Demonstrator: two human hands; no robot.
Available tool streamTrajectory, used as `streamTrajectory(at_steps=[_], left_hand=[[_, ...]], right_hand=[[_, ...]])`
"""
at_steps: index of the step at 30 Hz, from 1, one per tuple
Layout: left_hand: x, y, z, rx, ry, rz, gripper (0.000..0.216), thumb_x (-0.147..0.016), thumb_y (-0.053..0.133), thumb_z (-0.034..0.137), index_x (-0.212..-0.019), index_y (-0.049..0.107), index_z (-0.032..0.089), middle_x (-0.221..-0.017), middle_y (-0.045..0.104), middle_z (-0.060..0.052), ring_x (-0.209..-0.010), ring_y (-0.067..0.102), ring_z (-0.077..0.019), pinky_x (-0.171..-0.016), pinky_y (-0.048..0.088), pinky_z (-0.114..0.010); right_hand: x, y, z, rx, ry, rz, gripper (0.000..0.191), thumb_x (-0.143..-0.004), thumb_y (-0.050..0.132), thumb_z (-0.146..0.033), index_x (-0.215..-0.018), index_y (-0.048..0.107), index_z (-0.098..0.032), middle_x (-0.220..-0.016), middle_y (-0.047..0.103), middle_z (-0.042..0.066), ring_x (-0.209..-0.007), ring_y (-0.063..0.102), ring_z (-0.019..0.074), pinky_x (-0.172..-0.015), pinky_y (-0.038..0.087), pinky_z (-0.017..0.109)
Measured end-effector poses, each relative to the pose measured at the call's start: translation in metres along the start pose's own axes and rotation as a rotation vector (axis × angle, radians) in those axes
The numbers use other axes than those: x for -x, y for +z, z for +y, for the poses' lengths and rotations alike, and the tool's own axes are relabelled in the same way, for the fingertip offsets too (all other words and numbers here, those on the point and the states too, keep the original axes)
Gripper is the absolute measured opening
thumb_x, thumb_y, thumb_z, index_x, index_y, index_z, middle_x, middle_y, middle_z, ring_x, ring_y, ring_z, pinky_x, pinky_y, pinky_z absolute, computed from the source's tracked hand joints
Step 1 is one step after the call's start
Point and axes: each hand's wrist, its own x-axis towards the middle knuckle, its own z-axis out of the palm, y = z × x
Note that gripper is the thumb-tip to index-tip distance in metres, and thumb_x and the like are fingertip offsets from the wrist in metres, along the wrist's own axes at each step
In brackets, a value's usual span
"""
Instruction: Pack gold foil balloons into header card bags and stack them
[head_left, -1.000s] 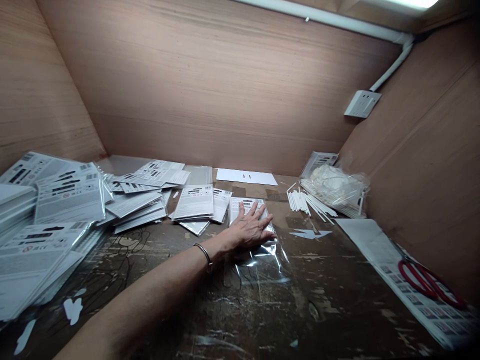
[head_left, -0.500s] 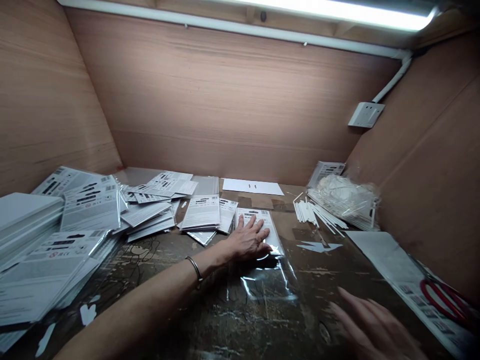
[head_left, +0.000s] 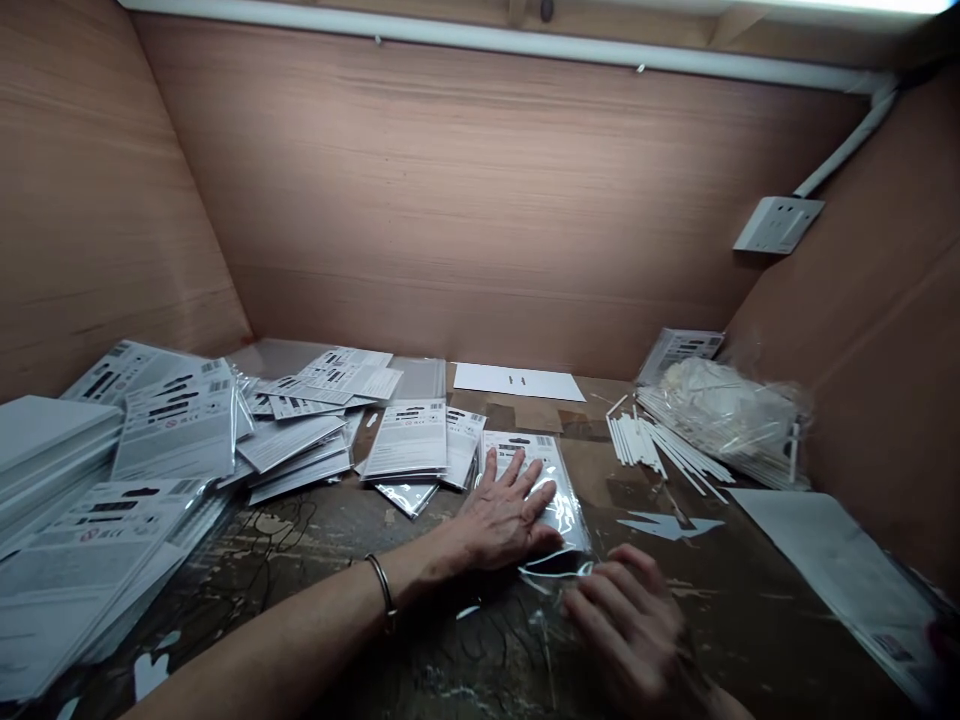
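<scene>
My left hand [head_left: 510, 515] lies flat with fingers spread on a clear plastic bag holding a printed card [head_left: 551, 470], pressing it to the worktable. My right hand [head_left: 626, 620] has come in at the lower right, fingers curled at the bag's open lower end [head_left: 555, 570]; it is blurred and I cannot make out whether it grips the film. A metal bangle [head_left: 381, 592] sits on my left wrist.
Heaps of bagged printed cards [head_left: 172, 440] cover the left side. White sticks [head_left: 652, 445] and a bag of them [head_left: 727, 405] lie at the right, a white sheet [head_left: 840, 555] beyond. Wooden walls close in the booth; a socket [head_left: 776, 223] hangs at right.
My right hand came into view from the lower right and reached the bag's lower end. My left hand stayed flat on the card. The camera shifted a little left and down.
</scene>
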Motion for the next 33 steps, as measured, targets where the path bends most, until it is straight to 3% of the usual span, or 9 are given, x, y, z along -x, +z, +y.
streamTrajectory(at_steps=[3, 7, 10, 13, 19, 26, 30, 33], left_hand=[[0.000, 0.001, -0.004, 0.108, -0.033, -0.010, 0.049, -0.082, 0.020, 0.047, -0.121, 0.029, 0.020, -0.132, 0.024, -0.008, -0.122, 0.007, -0.0254, -0.095, 0.004, -0.052], [0.000, 0.006, -0.014, 0.352, -0.112, 0.015, 0.041, -0.084, 0.025, 0.033, -0.123, 0.028, 0.019, -0.131, 0.027, -0.006, -0.123, 0.010, -0.0185, -0.098, 0.004, -0.046], [-0.001, 0.007, -0.021, 0.495, -0.147, 0.037, 0.038, -0.082, 0.031, 0.024, -0.120, 0.032, 0.018, -0.130, 0.031, -0.005, -0.122, 0.015, -0.0161, -0.100, 0.003, -0.043], [-0.001, 0.002, -0.026, 0.632, -0.210, 0.030, 0.038, -0.081, 0.033, 0.019, -0.119, 0.035, 0.018, -0.126, 0.037, -0.005, -0.120, 0.023, -0.0155, -0.101, 0.007, -0.040], [0.003, -0.011, -0.032, 0.991, -0.268, 0.117, 0.028, -0.084, 0.029, 0.027, -0.105, 0.046, 0.021, -0.107, 0.052, -0.002, -0.100, 0.046, -0.0121, -0.089, 0.035, -0.027], [0.006, -0.013, -0.036, 1.115, -0.216, 0.090, 0.036, -0.082, 0.026, 0.046, -0.097, 0.045, 0.019, -0.106, 0.052, -0.003, -0.100, 0.046, -0.0147, -0.088, 0.034, -0.029], [0.007, -0.009, -0.043, 1.229, -0.199, 0.100, 0.050, -0.074, 0.024, 0.060, -0.088, 0.045, 0.017, -0.123, 0.040, -0.010, -0.107, 0.042, -0.0203, -0.088, 0.033, -0.034], [0.013, -0.013, -0.046, 1.281, -0.108, 0.096, 0.055, -0.072, 0.021, 0.064, -0.073, 0.047, 0.016, -0.128, 0.033, -0.011, -0.111, 0.038, -0.0221, -0.090, 0.031, -0.033]], right_hand=[[-0.028, 0.001, 0.012, -0.007, 0.151, -0.030, 0.021, -0.078, 0.041, -0.019, -0.065, 0.058, -0.017, -0.057, 0.052, 0.002, -0.058, 0.044, 0.0133, -0.065, 0.033, 0.033], [-0.058, 0.007, 0.030, -0.049, 0.296, -0.232, 0.024, -0.080, 0.038, -0.022, -0.064, 0.056, -0.018, -0.063, 0.051, 0.002, -0.063, 0.045, 0.0139, -0.058, 0.032, 0.026], [-0.069, 0.015, 0.040, -0.113, 0.373, -0.381, 0.022, -0.079, 0.041, -0.022, -0.063, 0.055, -0.019, -0.065, 0.050, 0.001, -0.063, 0.047, 0.0130, -0.056, 0.033, 0.023], [-0.070, 0.021, 0.047, -0.215, 0.440, -0.433, 0.021, -0.078, 0.042, -0.022, -0.060, 0.054, -0.019, -0.064, 0.051, -0.001, -0.060, 0.048, 0.0111, -0.055, 0.033, 0.022], [-0.065, 0.033, 0.056, -0.279, 0.649, -0.466, 0.019, -0.076, 0.041, -0.023, -0.060, 0.050, -0.019, -0.061, 0.057, -0.002, -0.058, 0.050, 0.0117, -0.054, 0.032, 0.022], [-0.081, 0.042, 0.058, -0.182, 0.780, -0.587, 0.020, -0.069, 0.041, -0.021, -0.050, 0.048, -0.017, -0.055, 0.057, 0.002, -0.053, 0.048, 0.0123, -0.047, 0.026, 0.022], [-0.088, 0.043, 0.058, -0.141, 0.799, -0.623, 0.017, -0.063, 0.042, -0.019, -0.049, 0.050, -0.016, -0.055, 0.058, 0.005, -0.053, 0.047, 0.0130, -0.046, 0.024, 0.022], [-0.092, 0.042, 0.057, -0.133, 0.800, -0.619, 0.016, -0.061, 0.042, -0.018, -0.048, 0.051, -0.015, -0.054, 0.057, 0.006, -0.051, 0.046, 0.0132, -0.044, 0.023, 0.022]])
